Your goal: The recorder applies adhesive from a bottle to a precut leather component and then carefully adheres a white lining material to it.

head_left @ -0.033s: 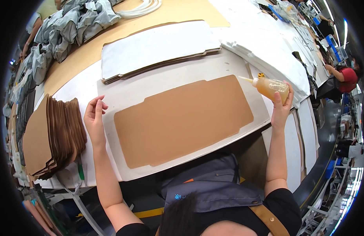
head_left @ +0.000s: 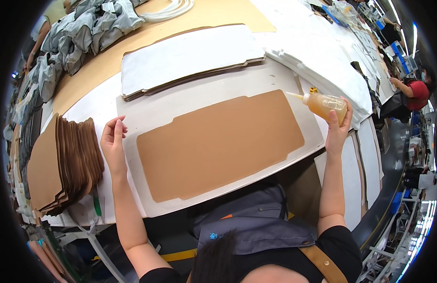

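Note:
A squeeze bottle (head_left: pixel 326 105) of amber liquid, its long pale nozzle pointing left, is gripped in my right hand (head_left: pixel 338 132). It is tilted nearly level, beyond the right end of a flat brown panel (head_left: pixel 220 144). That panel lies on a pale board (head_left: pixel 317 134) in front of me; its outline has stepped edges and rounded corners. Just off the panel's left end, my left hand (head_left: pixel 114 141) is raised with its thumb against curled fingers and nothing visible in them. The nearest thing on its other side is a stack of brown panels (head_left: pixel 70 160).
Behind the panel lies a stack of white-faced sheets (head_left: pixel 192 56). Folded white material (head_left: pixel 322 80) sits at the right. Grey bundled pieces (head_left: pixel 91 30) and a white coil of tubing (head_left: pixel 169 12) are at the far left. A person in red (head_left: pixel 419 94) is at far right.
The fingers of my left hand have dipped very slightly. My right hand, the bottle and the panel look unmoved.

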Tool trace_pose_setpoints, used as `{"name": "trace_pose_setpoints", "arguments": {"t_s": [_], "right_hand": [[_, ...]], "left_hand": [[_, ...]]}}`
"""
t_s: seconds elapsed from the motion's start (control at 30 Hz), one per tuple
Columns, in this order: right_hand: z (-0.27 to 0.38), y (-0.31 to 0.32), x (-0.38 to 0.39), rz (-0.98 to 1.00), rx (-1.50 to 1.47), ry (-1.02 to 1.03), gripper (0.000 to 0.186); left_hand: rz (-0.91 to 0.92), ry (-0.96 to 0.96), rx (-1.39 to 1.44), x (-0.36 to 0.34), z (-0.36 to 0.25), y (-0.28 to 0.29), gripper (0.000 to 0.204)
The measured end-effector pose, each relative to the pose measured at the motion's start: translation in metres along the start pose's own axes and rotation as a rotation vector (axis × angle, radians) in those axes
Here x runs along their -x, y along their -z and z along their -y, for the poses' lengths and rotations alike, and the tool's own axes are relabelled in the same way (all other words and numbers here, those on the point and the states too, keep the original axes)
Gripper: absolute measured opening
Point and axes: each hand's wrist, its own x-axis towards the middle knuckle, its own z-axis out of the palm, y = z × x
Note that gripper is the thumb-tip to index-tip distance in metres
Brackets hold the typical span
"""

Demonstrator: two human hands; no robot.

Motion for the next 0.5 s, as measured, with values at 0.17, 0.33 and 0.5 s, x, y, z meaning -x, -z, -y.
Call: {"name": "trace_pose_setpoints", "arguments": {"t_s": [0.17,0.33,0.5], "right_hand": [[0.013,-0.014,0.005,0.041,0.064,0.040,0.055],[0.014,-0.018,0.006,0.028,0.082,0.037,0.053],[0.013,-0.020,0.006,0.011,0.108,0.048,0.051]], "left_hand": [[-0.039,-0.021,0.004,-0.002,0.011,0.006,0.027],[-0.013,-0.047,0.067,-0.003,0.010,0.005,0.037],[-0.017,-0.029,0.080,-0.003,0.009,0.005,0.035]]}}
